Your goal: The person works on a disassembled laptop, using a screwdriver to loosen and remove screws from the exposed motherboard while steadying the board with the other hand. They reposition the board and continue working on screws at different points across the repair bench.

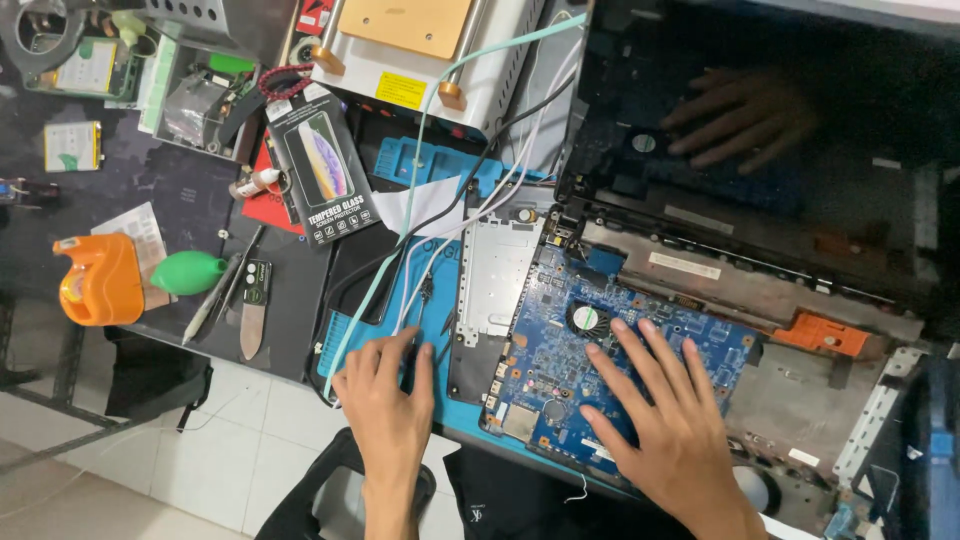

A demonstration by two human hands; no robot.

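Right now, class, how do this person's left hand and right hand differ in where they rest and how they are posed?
The left hand lies on the blue work mat beside the cables, while the right hand lies on the blue circuit board of the opened laptop. The left hand's fingers are bunched and slightly curled; the right hand's are spread wide and flat. Both are bare, palm down and holding nothing.

Blue motherboard (620, 350) partly under right hand (670, 420); screen (760, 120) perhaps cropped.
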